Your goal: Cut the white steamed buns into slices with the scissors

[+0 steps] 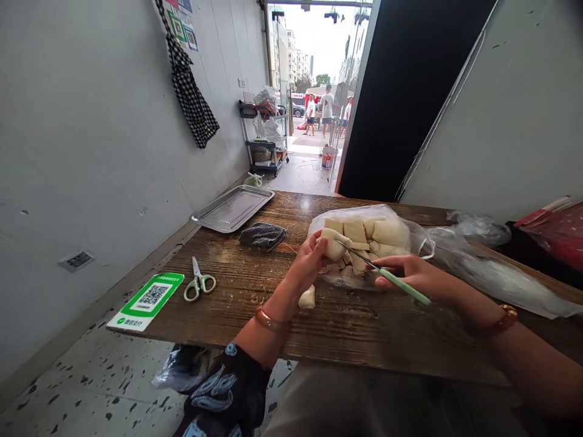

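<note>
My left hand (pixel 310 258) is closed around a pale, rounded steamed bun (pixel 334 246), or something much like one, raised over the table. In my right hand (pixel 412 276) is a thin knife with a pale green handle (pixel 403 285). Its dark, narrow blade points left, and the tip meets the bun's side. Behind and below both hands, several cream-coloured blocks (pixel 389 233) and broken bits lie on a clear plastic bag (pixel 382 211). One small pale piece (pixel 307 297) rests on the wood beside my left wrist.
A brown wooden table (pixel 273 309) carries white-handled scissors (pixel 198 282), a green QR-code card (pixel 148 300), a dark grey cloth (pixel 263 235) and a metal tray (pixel 234 207). Clear plastic (pixel 501 279) spreads along the right side. Beyond stands a cart (pixel 266 142) near the doorway, with people outside.
</note>
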`<state>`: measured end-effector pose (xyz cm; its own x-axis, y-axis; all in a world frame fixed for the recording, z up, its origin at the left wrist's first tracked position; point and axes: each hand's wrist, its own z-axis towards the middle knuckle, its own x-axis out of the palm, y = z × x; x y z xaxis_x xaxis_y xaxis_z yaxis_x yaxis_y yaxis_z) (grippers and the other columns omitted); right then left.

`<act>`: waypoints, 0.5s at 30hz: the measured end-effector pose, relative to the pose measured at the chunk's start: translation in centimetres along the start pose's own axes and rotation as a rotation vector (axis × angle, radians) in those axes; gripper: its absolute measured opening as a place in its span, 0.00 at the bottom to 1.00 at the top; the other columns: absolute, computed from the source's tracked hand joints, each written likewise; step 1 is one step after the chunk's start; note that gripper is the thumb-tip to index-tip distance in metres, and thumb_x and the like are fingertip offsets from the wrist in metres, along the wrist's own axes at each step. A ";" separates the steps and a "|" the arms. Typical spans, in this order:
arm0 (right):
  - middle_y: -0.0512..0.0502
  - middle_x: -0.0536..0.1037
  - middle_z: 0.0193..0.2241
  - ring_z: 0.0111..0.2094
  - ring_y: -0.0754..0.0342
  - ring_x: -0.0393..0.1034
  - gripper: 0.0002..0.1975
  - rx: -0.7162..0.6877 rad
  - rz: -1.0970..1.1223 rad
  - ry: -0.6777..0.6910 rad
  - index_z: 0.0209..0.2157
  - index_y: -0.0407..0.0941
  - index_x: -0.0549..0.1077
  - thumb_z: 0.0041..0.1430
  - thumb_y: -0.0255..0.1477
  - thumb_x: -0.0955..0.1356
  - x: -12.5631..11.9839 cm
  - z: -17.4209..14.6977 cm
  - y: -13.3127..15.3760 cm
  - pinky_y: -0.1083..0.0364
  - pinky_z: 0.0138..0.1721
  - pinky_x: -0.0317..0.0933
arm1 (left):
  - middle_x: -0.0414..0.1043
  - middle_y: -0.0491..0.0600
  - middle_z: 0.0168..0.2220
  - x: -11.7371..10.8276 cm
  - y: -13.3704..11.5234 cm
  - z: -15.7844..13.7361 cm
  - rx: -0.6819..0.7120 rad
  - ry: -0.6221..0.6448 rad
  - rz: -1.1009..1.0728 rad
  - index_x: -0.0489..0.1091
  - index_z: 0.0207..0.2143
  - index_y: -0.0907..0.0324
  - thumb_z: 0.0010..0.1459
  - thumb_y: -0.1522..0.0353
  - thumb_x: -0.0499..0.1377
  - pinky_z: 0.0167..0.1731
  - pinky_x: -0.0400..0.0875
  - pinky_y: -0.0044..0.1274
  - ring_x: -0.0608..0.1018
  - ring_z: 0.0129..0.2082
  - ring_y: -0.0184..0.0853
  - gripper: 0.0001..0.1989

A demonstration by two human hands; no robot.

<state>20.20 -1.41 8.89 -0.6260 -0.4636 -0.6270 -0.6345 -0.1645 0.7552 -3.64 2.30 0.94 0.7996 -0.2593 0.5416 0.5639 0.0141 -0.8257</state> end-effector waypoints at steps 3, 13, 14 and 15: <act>0.48 0.76 0.28 0.28 0.53 0.68 0.36 0.070 0.140 0.053 0.53 0.41 0.76 0.50 0.52 0.71 0.0 -0.1 -0.5 0.54 0.29 0.61 | 0.76 0.55 0.42 -0.3 0.0 0.2 -0.035 -0.008 -0.064 0.68 0.49 0.61 0.51 0.50 0.66 0.34 0.77 0.29 0.80 0.37 0.39 0.30; 0.46 0.79 0.30 0.34 0.47 0.71 0.33 0.016 -0.013 -0.049 0.50 0.42 0.77 0.51 0.51 0.71 0.4 0.0 -0.9 0.52 0.33 0.63 | 0.78 0.54 0.36 -0.3 -0.1 -0.2 -0.139 0.037 -0.004 0.71 0.43 0.65 0.49 0.54 0.70 0.31 0.77 0.27 0.81 0.31 0.37 0.27; 0.46 0.80 0.31 0.34 0.46 0.72 0.34 0.007 -0.070 -0.074 0.51 0.41 0.76 0.51 0.51 0.71 0.5 0.0 -1.0 0.51 0.34 0.63 | 0.78 0.53 0.36 -0.3 -0.1 -0.2 -0.136 0.035 -0.011 0.72 0.43 0.65 0.48 0.55 0.70 0.31 0.77 0.26 0.80 0.31 0.36 0.27; 0.45 0.80 0.32 0.35 0.45 0.72 0.35 -0.002 -0.132 -0.100 0.52 0.41 0.76 0.51 0.51 0.71 0.6 0.0 -1.0 0.51 0.36 0.63 | 0.78 0.53 0.36 -0.2 -0.2 -0.1 -0.130 0.035 -0.021 0.72 0.43 0.65 0.47 0.56 0.71 0.31 0.78 0.26 0.80 0.31 0.35 0.27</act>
<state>20.43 -1.52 7.77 -0.5792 -0.3486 -0.7369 -0.7135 -0.2204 0.6651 -3.94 2.22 0.92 0.7788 -0.2918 0.5552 0.5472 -0.1167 -0.8289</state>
